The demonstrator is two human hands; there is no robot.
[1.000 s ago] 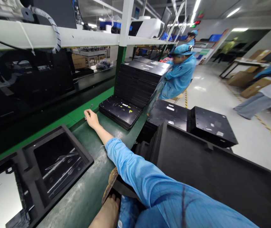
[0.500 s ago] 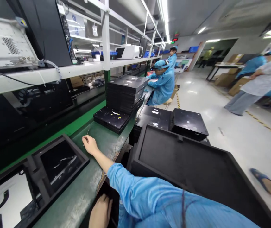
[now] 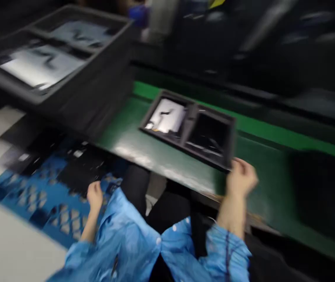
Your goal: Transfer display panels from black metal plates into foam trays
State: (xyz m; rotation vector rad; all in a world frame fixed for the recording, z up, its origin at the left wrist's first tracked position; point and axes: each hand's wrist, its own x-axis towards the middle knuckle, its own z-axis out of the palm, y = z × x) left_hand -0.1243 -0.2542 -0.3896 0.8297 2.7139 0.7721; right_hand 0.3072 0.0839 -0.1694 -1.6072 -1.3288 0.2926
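A black foam tray [image 3: 189, 125] with two compartments lies on the green bench. Its left compartment holds a silvery-white flat panel [image 3: 167, 116] with a dark ribbon-like strip; a glossy black panel [image 3: 208, 134] fills the right one. My right hand [image 3: 240, 177] is at the tray's near right corner, fingers curled, thumb and fingertips against the edge. My left hand [image 3: 95, 196] hangs low on the left, fingers curled together, in front of the blue pallet; I make out nothing in it. Motion blur softens the whole view.
A tall stack of black foam trays [image 3: 97, 74] rises at the left, white panels in its top tray. Dark flat parts lie on the blue slatted pallet [image 3: 64, 219] on the floor. The green bench [image 3: 261, 188] runs to the right, with a dark object [image 3: 323, 192] on it.
The view has swung left and down to the tray and my lap. My right hand, earlier apart from the tray, is now at its corner. My left hand has moved out to the left.
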